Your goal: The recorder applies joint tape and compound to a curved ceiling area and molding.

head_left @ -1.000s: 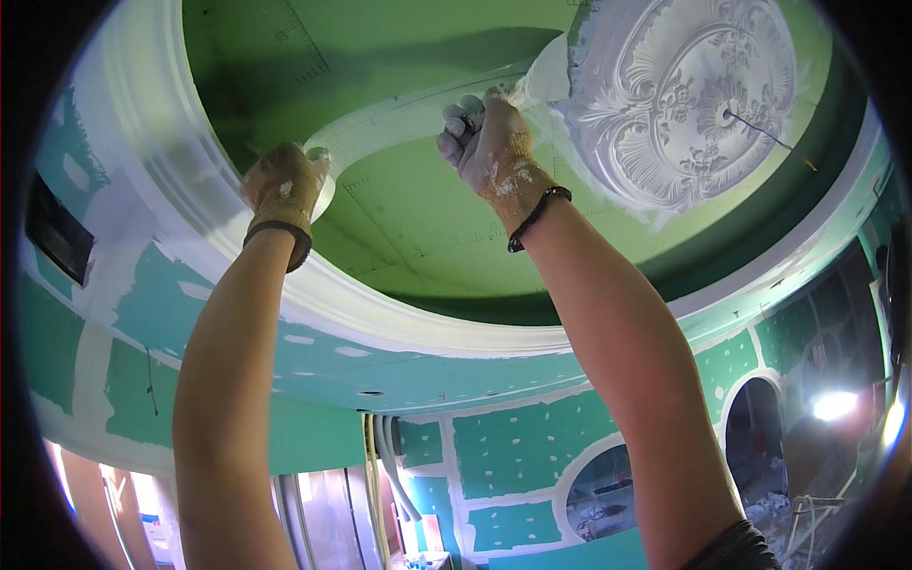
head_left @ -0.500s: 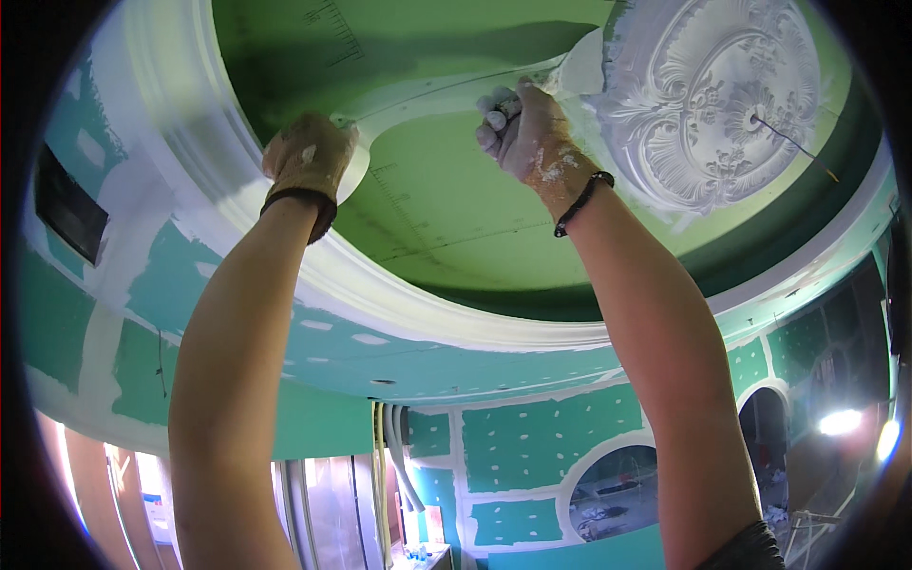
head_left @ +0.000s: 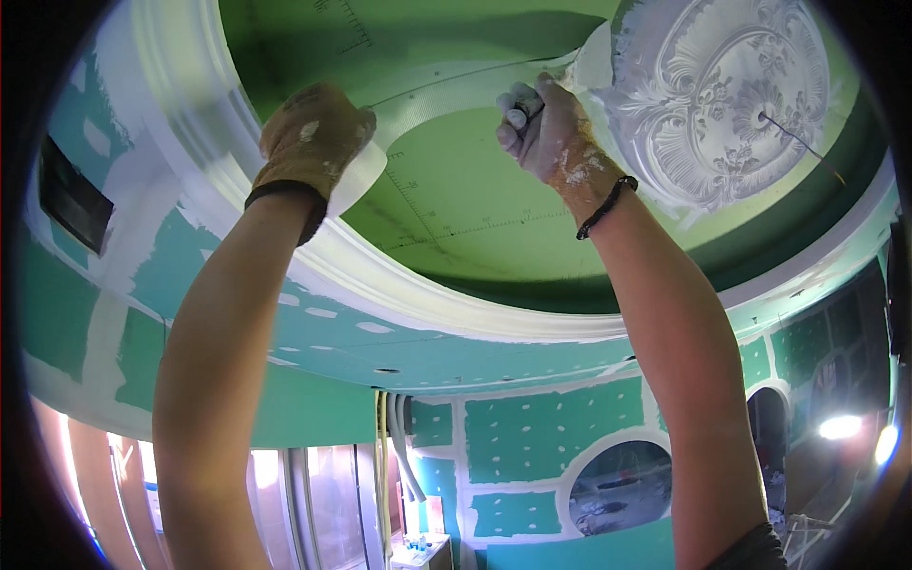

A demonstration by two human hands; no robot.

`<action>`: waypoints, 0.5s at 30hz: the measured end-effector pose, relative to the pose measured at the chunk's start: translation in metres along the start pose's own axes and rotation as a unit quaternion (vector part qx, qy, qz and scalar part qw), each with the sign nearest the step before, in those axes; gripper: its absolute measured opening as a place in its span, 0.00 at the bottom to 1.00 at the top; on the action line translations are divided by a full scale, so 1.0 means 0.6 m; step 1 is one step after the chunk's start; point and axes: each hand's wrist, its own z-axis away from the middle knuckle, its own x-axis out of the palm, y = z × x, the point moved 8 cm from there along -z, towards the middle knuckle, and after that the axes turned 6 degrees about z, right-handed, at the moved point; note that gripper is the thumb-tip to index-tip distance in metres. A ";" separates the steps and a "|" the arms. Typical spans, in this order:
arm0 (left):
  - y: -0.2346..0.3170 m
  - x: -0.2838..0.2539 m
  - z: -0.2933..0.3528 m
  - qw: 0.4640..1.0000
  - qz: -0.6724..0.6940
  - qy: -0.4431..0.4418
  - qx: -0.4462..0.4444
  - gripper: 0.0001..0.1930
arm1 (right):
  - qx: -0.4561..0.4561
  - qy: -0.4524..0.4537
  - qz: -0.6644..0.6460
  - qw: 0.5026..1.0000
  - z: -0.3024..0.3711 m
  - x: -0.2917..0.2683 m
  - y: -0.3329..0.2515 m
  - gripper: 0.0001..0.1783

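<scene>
Overhead, we press gloved left hand (head_left: pixel 313 142) flat on mesh tape (head_left: pixel 418 104); right hand (head_left: pixel 556 138) grips putty knife (head_left: pixel 591 68) beside plaster rosette (head_left: pixel 731 104)

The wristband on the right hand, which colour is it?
Black; the wristband circles the wrist below the right hand, head view.

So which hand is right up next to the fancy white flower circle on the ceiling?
The right hand. It holds a putty knife whose blade touches the white ceiling rosette. The left hand presses white tape farther away, by the curved moulding.
</scene>
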 end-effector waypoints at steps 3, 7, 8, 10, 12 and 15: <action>-0.017 0.011 -0.002 0.997 0.001 -0.080 -0.014 0.26 | 0.005 0.009 0.008 1.000 0.005 -0.006 0.002 0.12; -0.040 0.018 0.002 0.994 0.024 -0.091 -0.052 0.20 | 0.014 0.003 0.008 1.000 0.011 -0.010 -0.005 0.11; -0.047 0.023 0.002 0.993 0.044 -0.086 -0.068 0.20 | 0.028 0.009 0.008 1.000 0.015 -0.014 -0.006 0.11; -0.049 0.035 0.002 0.993 0.034 -0.087 -0.077 0.20 | 0.042 0.013 0.008 0.999 0.023 -0.012 -0.007 0.12; -0.046 0.040 -0.001 0.992 0.028 -0.088 -0.085 0.20 | 0.046 0.047 0.038 0.997 0.035 -0.025 -0.012 0.11; -0.033 0.047 -0.003 0.988 0.027 -0.091 -0.119 0.20 | 0.026 0.026 0.003 0.999 0.046 -0.042 -0.017 0.11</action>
